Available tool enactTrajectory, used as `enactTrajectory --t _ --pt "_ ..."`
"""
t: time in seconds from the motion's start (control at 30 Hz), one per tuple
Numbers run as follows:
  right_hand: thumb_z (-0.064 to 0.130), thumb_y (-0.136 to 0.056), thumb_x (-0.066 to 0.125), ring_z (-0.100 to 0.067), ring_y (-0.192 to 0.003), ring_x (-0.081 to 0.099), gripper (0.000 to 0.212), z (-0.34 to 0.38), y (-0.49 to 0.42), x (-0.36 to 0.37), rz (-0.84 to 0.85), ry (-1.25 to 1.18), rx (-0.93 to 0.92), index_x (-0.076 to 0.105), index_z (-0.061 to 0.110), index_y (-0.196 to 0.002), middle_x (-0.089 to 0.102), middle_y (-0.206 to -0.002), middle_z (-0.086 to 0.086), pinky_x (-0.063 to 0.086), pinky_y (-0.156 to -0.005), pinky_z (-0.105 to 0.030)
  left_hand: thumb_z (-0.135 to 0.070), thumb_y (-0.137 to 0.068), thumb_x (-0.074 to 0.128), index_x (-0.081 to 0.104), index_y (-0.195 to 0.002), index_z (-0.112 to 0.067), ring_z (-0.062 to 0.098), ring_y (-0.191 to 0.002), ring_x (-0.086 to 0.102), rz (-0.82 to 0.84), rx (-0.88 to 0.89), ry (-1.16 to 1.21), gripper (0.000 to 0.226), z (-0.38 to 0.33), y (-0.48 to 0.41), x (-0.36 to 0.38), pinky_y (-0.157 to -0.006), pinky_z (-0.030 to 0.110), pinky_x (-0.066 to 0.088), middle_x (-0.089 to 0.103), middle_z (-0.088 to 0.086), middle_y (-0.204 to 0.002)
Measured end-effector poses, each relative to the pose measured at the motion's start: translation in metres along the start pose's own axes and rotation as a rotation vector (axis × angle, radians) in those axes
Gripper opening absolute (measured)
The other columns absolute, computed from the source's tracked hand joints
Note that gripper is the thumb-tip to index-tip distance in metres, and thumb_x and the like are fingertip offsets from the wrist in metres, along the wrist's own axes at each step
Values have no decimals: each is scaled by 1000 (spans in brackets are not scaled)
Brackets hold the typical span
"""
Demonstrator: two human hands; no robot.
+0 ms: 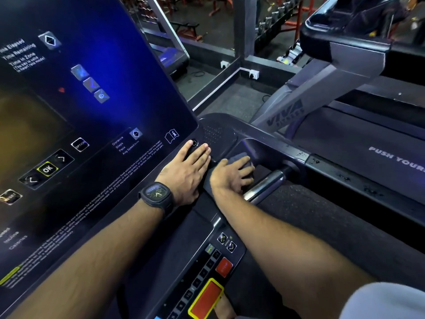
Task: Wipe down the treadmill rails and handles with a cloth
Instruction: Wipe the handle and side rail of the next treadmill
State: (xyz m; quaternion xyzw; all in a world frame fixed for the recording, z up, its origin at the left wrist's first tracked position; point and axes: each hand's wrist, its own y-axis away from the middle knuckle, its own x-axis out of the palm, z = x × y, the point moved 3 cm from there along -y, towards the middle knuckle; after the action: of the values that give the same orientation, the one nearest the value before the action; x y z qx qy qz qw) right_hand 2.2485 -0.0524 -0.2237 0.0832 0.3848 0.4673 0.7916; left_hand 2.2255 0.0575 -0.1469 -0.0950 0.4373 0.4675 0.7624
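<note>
The left hand point(188, 168) is laid flat on the console point(128, 176) while the right hand point(231, 176) is curled over the cloth point(239, 157), which is best pressed firmly and drawn along the chrome handle point(264, 183) just beside it.

Both arms reach forward, side by side, forearms bare. The left forearm point(103, 249) comes up from the lower left, with a dark watch point(157, 194) on the wrist. The left hand point(186, 171) lies palm down and flat at the lower right corner of the console point(207, 132), fingers point(200, 150) straight and close together, thumb out to the side. The right forearm point(287, 238) comes in from the lower right out of a pale sleeve point(386, 300). The right hand point(232, 174) sits just beside the left, back upward, its spread fingers point(247, 173) bent down over a dark cloth point(239, 156), pressing it at the console's right edge.
</note>
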Motion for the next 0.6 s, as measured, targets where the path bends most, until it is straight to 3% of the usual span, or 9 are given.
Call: enactTrajectory --t 0.07,0.13,0.3,0.5,0.6 --pt "46 -105 40 -43 -152 8 71 4 5 2 4 115 -175 5 25 -163 1 -170 -9 31 -113 -61 -55 -90 38 8 -158 0 34 -154 -6 -16 -3 3 92 1 0 -1 -120 60 -11 3 20 -166" --pt "46 -106 40 -41 -153 9 69 12 -8 -3 -28 137 -236 8 27 -163 4 -171 -7 32 -112 -61 -54 -91 37 8 -158 0 34 -154 -5 -18 -3 -2 91 0 -1 -1 -120 60 -12 4 20 -166" --pt "40 -105 43 -46 -151 13 72 5 -23 -14 -17 -168 176 5 20 -163 4 -169 -16 22 -119 -55 -52 -91 37 11 -158 -1 34 -154 -4 -25 -6 12 88 0 0 1 -119 60 -11 6 19 -166" --pt "47 -105 41 -42 -152 8 71 14 -7 -2 -15 109 -181 7 26 -163 2 -170 -7 32 -111 -63 -55 -90 38 7 -158 -1 34 -154 -6 -9 3 -11 92 0 -1 -2 -119 60 -13 2 19 -166" --pt "44 -106 40 -44 -152 9 70 15 -30 -17 -30 -19 -59 5 25 -164 3 -170 -10 29 -113 -62 -53 -90 38 9 -157 0 35 -154 -4 -29 0 -11 90 0 1 -1 -119 61 -13 5 19 -166"
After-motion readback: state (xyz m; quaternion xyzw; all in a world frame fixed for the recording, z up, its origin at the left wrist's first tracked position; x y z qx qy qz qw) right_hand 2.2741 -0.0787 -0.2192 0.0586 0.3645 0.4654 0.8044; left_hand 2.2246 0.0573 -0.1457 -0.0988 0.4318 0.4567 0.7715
